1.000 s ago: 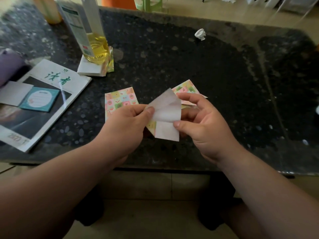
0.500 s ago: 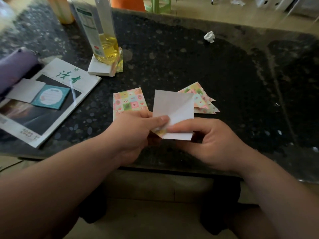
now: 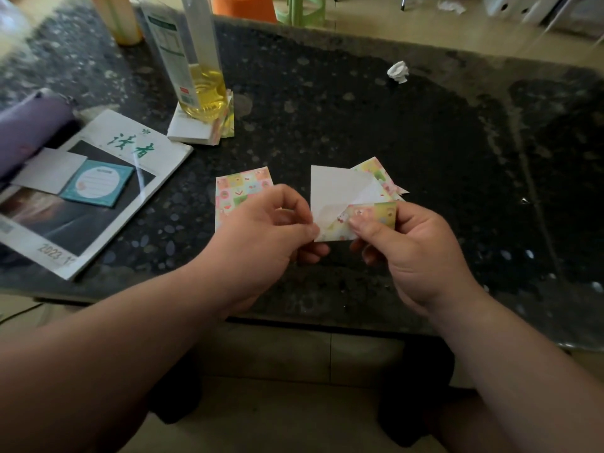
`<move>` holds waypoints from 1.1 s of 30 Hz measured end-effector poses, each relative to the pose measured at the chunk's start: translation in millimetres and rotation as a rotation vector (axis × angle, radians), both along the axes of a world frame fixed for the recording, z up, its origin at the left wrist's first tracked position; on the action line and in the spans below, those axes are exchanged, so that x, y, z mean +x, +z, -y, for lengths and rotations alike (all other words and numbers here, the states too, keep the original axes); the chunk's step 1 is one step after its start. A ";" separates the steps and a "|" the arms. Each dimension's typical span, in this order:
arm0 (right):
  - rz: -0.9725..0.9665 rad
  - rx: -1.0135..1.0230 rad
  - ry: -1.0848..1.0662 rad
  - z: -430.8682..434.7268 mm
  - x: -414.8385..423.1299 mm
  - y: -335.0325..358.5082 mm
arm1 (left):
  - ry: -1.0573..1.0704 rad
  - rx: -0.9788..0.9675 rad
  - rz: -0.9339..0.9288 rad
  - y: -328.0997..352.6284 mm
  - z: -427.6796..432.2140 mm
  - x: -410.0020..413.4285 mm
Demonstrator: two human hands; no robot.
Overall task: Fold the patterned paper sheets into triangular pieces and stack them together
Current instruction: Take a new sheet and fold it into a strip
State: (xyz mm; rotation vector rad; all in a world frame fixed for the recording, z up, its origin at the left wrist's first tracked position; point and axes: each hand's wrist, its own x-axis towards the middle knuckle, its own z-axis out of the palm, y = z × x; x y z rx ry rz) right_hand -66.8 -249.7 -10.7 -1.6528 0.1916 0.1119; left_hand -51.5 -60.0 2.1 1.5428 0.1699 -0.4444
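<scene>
Paper sheet (image 3: 336,194) pinched at lower edge: left hand (image 3: 261,230) at corner, right hand (image 3: 408,246) on folded patterned flap; finger curl partly hidden.

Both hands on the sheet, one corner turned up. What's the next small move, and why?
Likely slide the right hand along the patterned flap to set the crease, with the left hand pinching the sheet at its lower left corner. The flap looks bent over, not yet pressed flat on the white side.
</scene>
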 end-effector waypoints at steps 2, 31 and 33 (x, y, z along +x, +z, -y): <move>-0.009 0.023 -0.013 -1.0 -0.5 0.8 | -0.019 0.012 0.006 1.1 -1.1 -1.2; -0.117 0.074 -0.074 -13.7 1.1 7.9 | 0.064 -0.103 -0.127 -12.3 8.0 0.5; -0.117 0.064 -0.068 -14.3 1.5 7.2 | 0.110 -0.095 -0.106 -13.7 9.5 -0.4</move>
